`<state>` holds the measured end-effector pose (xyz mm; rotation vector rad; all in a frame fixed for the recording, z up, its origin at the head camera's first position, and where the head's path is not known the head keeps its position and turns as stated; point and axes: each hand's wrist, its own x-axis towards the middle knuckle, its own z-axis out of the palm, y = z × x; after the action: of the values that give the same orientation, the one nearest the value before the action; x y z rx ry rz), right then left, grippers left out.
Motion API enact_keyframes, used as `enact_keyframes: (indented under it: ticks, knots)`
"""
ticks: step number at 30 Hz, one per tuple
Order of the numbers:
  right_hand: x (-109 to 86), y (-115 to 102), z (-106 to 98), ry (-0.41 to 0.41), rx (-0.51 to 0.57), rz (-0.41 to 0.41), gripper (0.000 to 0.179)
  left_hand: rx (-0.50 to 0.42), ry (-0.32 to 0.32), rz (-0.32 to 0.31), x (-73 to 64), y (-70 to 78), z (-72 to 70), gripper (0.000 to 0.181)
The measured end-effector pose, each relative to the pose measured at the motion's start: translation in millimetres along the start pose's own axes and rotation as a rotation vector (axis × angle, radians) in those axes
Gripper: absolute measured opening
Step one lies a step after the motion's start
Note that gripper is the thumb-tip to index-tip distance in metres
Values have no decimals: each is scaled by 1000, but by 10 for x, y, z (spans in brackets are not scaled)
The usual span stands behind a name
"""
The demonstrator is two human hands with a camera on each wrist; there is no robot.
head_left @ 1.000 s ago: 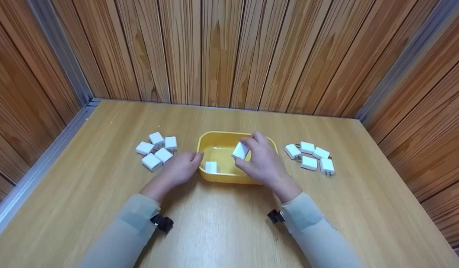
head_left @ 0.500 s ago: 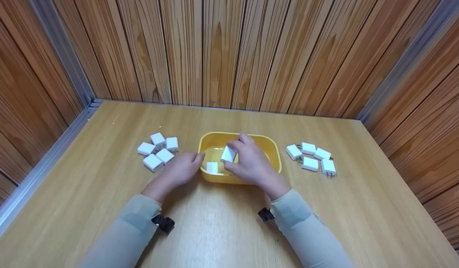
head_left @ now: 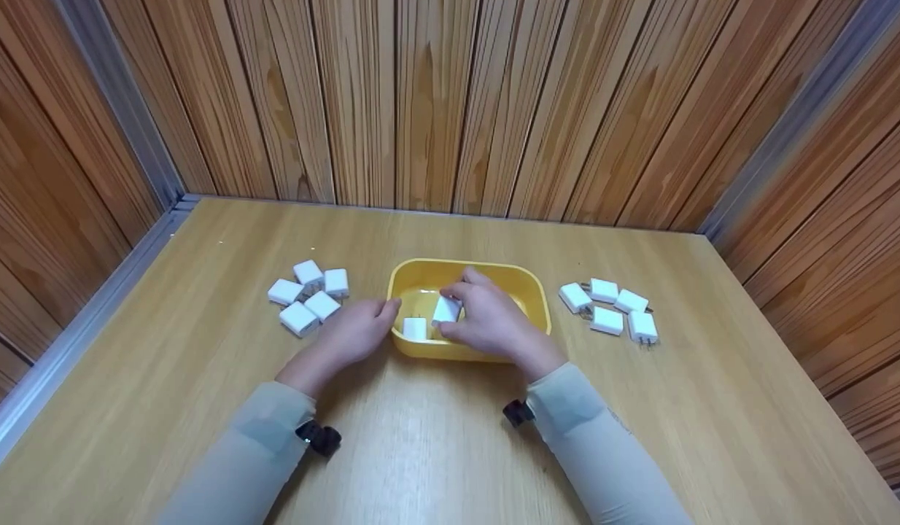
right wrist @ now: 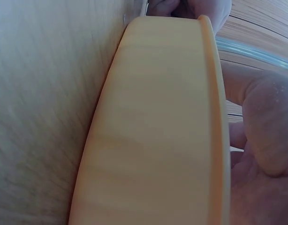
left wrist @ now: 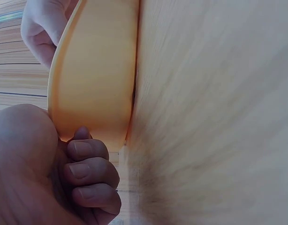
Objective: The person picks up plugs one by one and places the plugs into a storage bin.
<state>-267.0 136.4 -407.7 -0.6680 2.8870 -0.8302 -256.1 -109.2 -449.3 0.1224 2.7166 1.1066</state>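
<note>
A yellow plastic tub (head_left: 526, 292) stands on the wooden table, its side wall (right wrist: 153, 117) filling much of the right wrist view. My left hand (head_left: 354, 329) grips the tub's left rim, thumb over the edge and fingers curled outside, as the left wrist view (left wrist: 87, 168) shows. Inside the tub my right hand (head_left: 490, 321) pinches a white plug charger (head_left: 445, 310) between thumb and fingers, low over the floor. The tub wall hides this charger in both wrist views. Beside it, in the front left corner, another white charger (head_left: 414, 328) lies with its prongs toward the back.
Several white chargers (head_left: 298, 319) lie in a cluster left of the tub, close to my left hand. To the right is another loose group of chargers (head_left: 607, 321) with metal prongs showing. Wood-plank walls (head_left: 450, 109) enclose the table's back and sides.
My right hand has moved left and down into the tub with the charger, bringing it beside the one lying there. The left hand has kept its grip on the rim.
</note>
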Motion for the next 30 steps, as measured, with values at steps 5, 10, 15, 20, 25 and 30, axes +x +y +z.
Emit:
enact_keyframes:
  ticks: [5, 10, 15, 20, 25, 30]
  knots:
    - [35, 27, -3, -62, 19, -15, 56, -15, -10, -12, -6, -2, 7, 60]
    - [72, 53, -1, -107, 12, -6, 56, -20, -22, -24, -22, 8, 5, 65]
    - [90, 74, -7, -140, 6, 15, 55, -24, -21, -19, -22, 8, -4, 65]
    - [124, 104, 2, -179, 16, 22, 52, -28, -25, -28, -20, 11, 0, 64]
    - [152, 133, 17, -190, 13, -8, 48, -17, -9, -14, -14, 8, 2, 61]
    - [181, 183, 51, -211, 51, -40, 45, -19, -1, -3, -14, -5, 0, 57]
